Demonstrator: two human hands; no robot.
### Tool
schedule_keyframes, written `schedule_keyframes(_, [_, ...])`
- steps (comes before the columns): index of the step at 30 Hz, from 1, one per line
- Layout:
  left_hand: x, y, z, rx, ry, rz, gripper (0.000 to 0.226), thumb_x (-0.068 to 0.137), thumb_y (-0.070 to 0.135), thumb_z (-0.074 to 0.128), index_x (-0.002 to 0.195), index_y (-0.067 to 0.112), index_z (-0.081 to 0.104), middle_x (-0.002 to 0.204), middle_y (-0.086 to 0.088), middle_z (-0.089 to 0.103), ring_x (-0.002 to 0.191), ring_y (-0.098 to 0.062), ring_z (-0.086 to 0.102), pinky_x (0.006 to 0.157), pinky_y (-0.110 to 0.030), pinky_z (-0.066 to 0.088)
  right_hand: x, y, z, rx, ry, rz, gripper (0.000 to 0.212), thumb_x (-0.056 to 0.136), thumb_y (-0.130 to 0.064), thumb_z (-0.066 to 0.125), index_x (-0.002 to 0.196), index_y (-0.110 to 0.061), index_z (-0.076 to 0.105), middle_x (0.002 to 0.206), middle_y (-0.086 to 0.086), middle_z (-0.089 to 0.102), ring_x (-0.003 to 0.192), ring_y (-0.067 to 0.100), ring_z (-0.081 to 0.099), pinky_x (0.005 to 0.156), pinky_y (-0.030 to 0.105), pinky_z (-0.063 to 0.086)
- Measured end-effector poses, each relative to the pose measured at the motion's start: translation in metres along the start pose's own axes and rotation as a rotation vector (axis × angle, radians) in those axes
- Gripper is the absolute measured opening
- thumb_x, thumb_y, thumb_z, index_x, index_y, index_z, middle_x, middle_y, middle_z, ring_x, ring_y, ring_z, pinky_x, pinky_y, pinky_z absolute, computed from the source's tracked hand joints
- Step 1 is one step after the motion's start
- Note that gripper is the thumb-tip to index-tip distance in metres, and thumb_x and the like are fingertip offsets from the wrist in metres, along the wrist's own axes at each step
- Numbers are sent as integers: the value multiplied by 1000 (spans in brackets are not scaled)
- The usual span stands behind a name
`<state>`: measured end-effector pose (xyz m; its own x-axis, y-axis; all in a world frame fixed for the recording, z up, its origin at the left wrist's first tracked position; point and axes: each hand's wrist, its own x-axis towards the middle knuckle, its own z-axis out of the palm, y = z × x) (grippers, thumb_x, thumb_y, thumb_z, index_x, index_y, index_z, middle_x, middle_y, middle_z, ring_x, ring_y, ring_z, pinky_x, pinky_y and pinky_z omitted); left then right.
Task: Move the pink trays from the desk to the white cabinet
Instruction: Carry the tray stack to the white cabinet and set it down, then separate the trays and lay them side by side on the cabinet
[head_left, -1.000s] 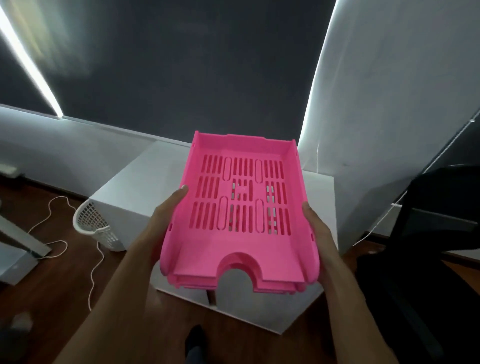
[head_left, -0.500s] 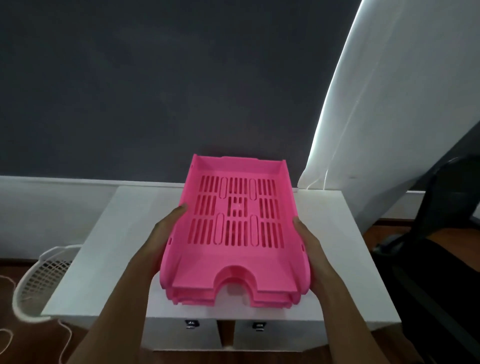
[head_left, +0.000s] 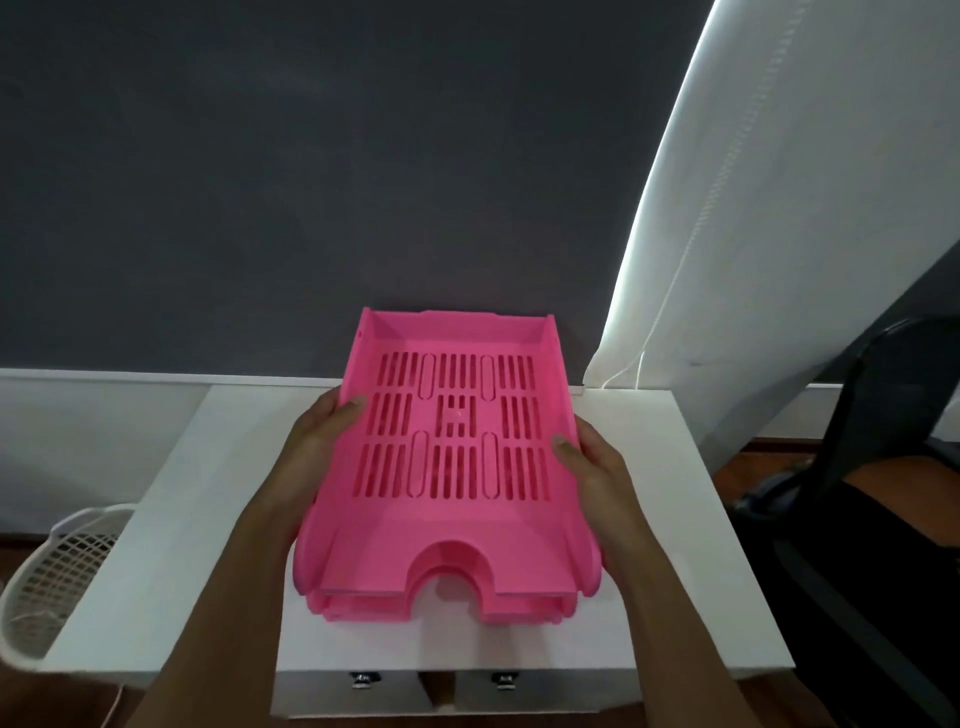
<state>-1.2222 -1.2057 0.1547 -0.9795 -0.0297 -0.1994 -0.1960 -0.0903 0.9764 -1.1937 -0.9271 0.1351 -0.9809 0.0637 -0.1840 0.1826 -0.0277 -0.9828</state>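
**Pink trays held over the white cabinet**

The pink trays (head_left: 452, 467) form a nested stack of slotted plastic letter trays, with at least two layers visible at the near edge, where each has a rounded cut-out. The stack sits level, long axis running away from the camera, gripped on both side walls. It lies over the flat top of the white cabinet (head_left: 675, 519); whether it touches that surface cannot be told.
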Motion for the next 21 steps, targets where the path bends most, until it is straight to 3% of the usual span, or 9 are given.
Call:
schedule_keyframes(4, [-12,20,27,-13,31,40,19,98,18,54,105,19,72,88,-4,79,71,-19,76,57,-30,61,-6,-11,-30,24,-8,-29,29,102,-14,50,114,-31,71,103,-2,81,91,19,78,76,35,61])
schedule_keyframes(6, [-16,26,54,-9,16,62,19,98,16,55,109,17,71,88,-3,80,73,-18,77,58,-30,61,-6,-15,-56,53,5,-28,27,101,-14,52,114,-28,72,98,0,81,85,19,78,70,33,61])
schedule_keyframes(9, [-19,22,102,7,-60,74,27,96,18,60,122,17,66,108,-8,78,96,-28,76,76,-41,62,-8,-19,-106,44,65,-19,23,100,-15,55,109,-25,74,93,4,81,77,21,77,65,32,60])
schedule_keyframes(12, [-19,3,145,46,-126,50,41,86,32,69,125,24,63,121,-2,74,114,-24,69,98,-49,54,-16,-19,-161,13,93,0,23,99,-17,56,109,-27,74,95,9,81,78,25,77,70,39,60])
schedule_keyframes(17, [-10,-29,212,160,-172,-3,97,62,72,76,146,35,43,149,7,54,136,-18,51,113,-53,39,-25,-6,-232,-17,123,33,27,98,-22,56,117,-32,71,101,6,80,87,27,78,76,45,59])
schedule_keyframes(18, [-8,-35,224,186,-160,-27,95,63,71,74,145,34,43,147,8,55,134,-17,52,113,-51,39,-23,-2,-243,-31,128,27,27,97,-23,57,118,-34,70,103,4,79,88,26,77,78,46,58])
schedule_keyframes(21, [-9,-43,261,206,-122,-81,56,81,45,70,130,29,49,126,18,60,116,-4,57,110,-37,38,-14,12,-269,-55,128,30,32,98,-23,55,124,-34,69,107,-1,78,94,23,76,81,45,58])
